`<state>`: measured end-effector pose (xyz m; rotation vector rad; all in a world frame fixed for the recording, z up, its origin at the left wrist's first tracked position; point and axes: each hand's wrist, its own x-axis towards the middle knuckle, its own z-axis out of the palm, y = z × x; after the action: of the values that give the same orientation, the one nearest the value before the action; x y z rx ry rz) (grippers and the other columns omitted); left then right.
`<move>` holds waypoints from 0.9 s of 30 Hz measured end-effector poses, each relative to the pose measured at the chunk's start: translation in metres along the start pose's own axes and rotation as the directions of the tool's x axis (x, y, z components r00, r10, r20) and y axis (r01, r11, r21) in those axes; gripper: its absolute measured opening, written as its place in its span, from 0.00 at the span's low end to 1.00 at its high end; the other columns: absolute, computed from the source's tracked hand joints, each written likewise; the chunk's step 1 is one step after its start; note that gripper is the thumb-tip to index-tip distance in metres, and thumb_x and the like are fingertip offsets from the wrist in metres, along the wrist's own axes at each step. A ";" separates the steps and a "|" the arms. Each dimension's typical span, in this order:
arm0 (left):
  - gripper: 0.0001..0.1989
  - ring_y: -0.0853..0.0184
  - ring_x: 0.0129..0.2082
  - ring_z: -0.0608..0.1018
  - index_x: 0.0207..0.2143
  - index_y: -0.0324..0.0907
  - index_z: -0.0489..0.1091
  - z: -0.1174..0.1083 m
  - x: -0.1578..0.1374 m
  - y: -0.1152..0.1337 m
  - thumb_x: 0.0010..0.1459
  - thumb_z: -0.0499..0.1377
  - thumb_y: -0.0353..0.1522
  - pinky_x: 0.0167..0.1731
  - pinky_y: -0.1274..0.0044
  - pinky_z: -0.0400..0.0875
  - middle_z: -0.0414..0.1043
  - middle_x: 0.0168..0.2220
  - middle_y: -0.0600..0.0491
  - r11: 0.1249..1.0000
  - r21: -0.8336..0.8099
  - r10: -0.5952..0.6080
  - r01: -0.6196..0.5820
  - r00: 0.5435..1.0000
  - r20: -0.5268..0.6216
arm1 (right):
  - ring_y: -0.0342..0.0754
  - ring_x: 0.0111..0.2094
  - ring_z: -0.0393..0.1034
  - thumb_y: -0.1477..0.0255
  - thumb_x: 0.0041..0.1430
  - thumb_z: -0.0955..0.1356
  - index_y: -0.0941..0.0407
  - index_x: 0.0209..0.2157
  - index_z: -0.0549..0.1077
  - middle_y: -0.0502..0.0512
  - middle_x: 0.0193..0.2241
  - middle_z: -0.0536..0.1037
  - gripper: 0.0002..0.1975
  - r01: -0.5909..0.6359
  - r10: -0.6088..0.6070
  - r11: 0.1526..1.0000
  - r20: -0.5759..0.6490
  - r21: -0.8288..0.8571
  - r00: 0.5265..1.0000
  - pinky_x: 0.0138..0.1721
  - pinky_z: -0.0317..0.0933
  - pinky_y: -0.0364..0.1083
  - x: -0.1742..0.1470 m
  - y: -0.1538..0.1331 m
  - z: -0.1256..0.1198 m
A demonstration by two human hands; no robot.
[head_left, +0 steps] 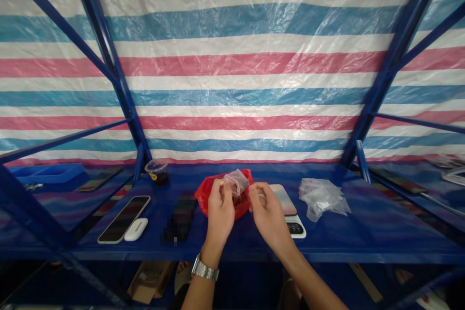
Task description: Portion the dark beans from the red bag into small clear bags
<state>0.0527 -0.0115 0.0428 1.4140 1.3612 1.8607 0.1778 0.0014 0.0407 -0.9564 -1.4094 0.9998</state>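
My left hand point(221, 206) wears a metal watch at the wrist and pinches a small clear plastic bag point(237, 181) between thumb and fingers. The little bag is held over an open red plastic bag point(205, 193), in which small dark reddish pieces point(240, 199) show. At the red bag's right edge is my right hand point(268, 210), its fingers curled together close to the thumb. Whatever those fingers grip, if anything, is too small to make out. Partly behind the right hand stands a white digital scale point(301, 230) with a flat metal plate.
Several clear plastic bags point(323, 196) lie right of the scale. To the left are a phone point(125, 220), a white earbud case point(136, 229), a blurred black object point(180, 218) and a plastic cup point(158, 174) of dark liquid. Blue frame posts point(123, 87) flank the blue table point(363, 232).
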 end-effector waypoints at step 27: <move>0.33 0.51 0.57 0.74 0.67 0.40 0.61 -0.014 0.009 -0.053 0.61 0.61 0.31 0.57 0.57 0.69 0.73 0.56 0.36 0.869 0.476 0.052 -0.137 0.981 0.188 | 0.53 0.29 0.76 0.61 0.61 0.69 0.51 0.48 0.76 0.54 0.35 0.84 0.16 0.077 -0.095 0.919 -0.029 -0.386 0.995 0.31 0.63 0.47 0.025 0.025 0.034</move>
<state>0.0259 0.0115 0.0007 1.8653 1.7803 1.4595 0.1429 0.0308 0.0234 -1.1832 -1.6271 0.6386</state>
